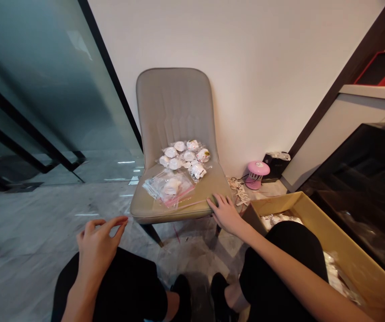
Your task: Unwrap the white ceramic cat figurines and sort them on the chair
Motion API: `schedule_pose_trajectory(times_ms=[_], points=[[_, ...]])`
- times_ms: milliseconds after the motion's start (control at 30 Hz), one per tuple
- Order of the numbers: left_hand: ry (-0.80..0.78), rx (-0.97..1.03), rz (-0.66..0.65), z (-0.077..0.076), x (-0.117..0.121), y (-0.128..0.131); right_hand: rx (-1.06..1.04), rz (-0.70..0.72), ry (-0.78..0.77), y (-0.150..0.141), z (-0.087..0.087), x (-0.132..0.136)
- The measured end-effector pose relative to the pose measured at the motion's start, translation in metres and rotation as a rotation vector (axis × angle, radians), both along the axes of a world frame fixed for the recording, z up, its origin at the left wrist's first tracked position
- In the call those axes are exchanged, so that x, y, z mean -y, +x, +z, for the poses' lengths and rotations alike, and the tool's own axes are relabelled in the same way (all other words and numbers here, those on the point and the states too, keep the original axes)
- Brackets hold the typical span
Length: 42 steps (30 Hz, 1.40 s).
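My left hand is raised over my left knee, to the left of the chair's front corner. Its thumb and index finger meet in a pinch, and I see nothing between them. At the front right edge of the grey-beige chair, my right hand rests with its fingers stretched out, holding nothing. A group of white rounded items in clear wrappers lies on the rear of the seat. Nearer the front, one white wrapped item lies on a stack of clear plastic bags with pinkish edges.
An open cardboard box with more wrapped white items stands by my right knee. Behind it are a pink lamp-like device, a white cable and a black box. A glass door is at left, a shelf at right.
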<state>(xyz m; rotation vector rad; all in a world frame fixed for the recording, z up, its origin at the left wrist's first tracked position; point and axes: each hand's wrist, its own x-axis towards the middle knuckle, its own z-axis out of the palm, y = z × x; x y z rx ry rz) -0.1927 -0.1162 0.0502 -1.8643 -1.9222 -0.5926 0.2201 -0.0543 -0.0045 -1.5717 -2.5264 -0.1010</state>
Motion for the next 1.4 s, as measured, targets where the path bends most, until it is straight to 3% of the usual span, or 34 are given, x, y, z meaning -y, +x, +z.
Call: schedule_pose_trajectory(times_ms=[533, 900, 967, 1133, 1267, 1400], points=[[0.139, 0.093, 0.117, 0.014, 0.006, 0.009, 0.066, -0.002, 0.012, -0.003, 0.0, -0.003], [0.147, 0.148, 0.234, 0.021, 0.006, 0.02, 0.124, 0.012, 0.087, -0.002, -0.006, -0.003], [0.158, 0.145, 0.25, 0.023, 0.008, 0.012, 0.139, 0.013, 0.097, -0.003, -0.004, -0.002], [0.293, 0.158, 0.449, 0.022, 0.022, -0.036, 0.172, 0.019, 0.089, -0.009, -0.004, -0.001], [0.251, 0.199, 0.277, 0.015, 0.025, -0.054, 0.141, -0.013, 0.079, -0.011, -0.005, 0.001], [0.136, 0.244, 0.046, 0.017, 0.018, -0.04, 0.045, 0.04, 0.031, -0.006, 0.001, -0.001]])
